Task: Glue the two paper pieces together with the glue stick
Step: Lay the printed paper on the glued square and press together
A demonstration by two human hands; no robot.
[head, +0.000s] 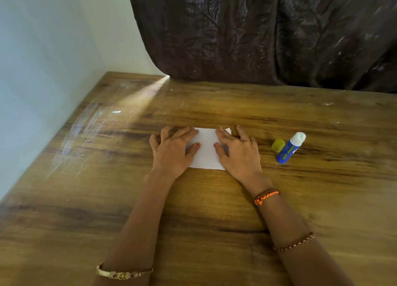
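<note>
White paper (207,150) lies flat on the wooden table (214,199), near the middle. A second sheet's corner peeks out at its far right edge, so the two pieces lie stacked. My left hand (171,150) presses flat on the paper's left side, fingers spread. My right hand (238,152) presses flat on its right side. Neither hand grips anything. The blue glue stick (290,148) lies uncapped on the table to the right of my right hand, white glue tip pointing away. Its yellow-green cap (278,145) lies just left of it.
A pale wall (43,60) runs along the table's left edge. A dark patterned curtain (268,34) hangs behind the far edge. A streak of light crosses the table's far left part.
</note>
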